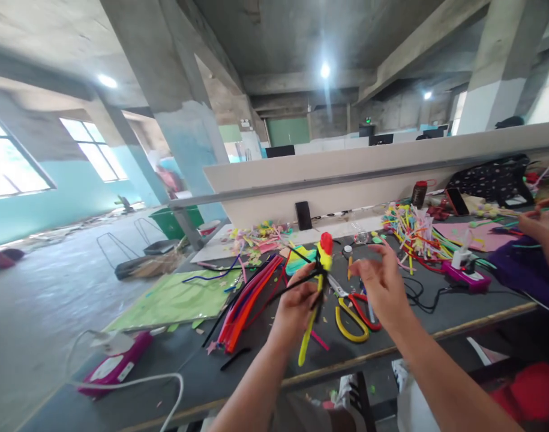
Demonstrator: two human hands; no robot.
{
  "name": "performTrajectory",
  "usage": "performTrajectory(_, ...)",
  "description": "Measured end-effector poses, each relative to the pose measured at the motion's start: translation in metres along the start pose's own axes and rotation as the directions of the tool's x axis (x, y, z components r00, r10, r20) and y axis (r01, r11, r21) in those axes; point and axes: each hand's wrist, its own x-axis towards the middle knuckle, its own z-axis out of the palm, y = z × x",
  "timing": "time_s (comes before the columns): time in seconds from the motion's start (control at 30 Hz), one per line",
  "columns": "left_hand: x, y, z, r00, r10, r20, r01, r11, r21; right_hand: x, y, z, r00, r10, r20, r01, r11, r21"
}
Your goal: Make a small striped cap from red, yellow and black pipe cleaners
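My left hand is closed around a yellow pipe-cleaner figure with a red ball top and black pipe cleaners wound round it. My right hand hovers just right of it, fingers spread and holding nothing. Below the hands, scissors with red and yellow handles lie on the grey table.
A bundle of red and purple pipe cleaners and a green sheet lie left. A pile of coloured sticks, a pink power strip and a phone are further back. Another person's hands work at the right.
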Motion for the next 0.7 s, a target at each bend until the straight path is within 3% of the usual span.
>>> performTrajectory(0.1,-0.011,0.004,-0.013,0.982,-0.106,0.156,0.165,0.885,-0.435,0.002,0.0,-0.008,0.974,-0.197,-0.113,0.192,0.98,-0.055)
performTrajectory(0.2,-0.022,-0.002,-0.016,0.95,-0.134,0.282,0.288,0.727,-0.623,0.003,0.002,-0.008,0.976,-0.213,-0.046,0.213,0.977,-0.011)
performTrajectory(0.4,-0.037,-0.018,-0.007,0.9,-0.157,0.406,0.407,0.633,-0.658,-0.003,0.002,-0.006,0.982,-0.098,0.164,0.093,0.995,0.039)
performTrajectory(0.57,-0.041,-0.022,-0.003,0.872,-0.161,0.463,0.452,0.63,-0.632,-0.005,0.0,-0.003,0.953,0.054,0.298,-0.091,0.99,0.111)
performTrajectory(0.7,-0.041,-0.027,-0.002,0.879,-0.135,0.457,0.423,0.662,-0.618,-0.006,0.001,0.001,0.934,0.084,0.347,-0.139,0.981,0.136)
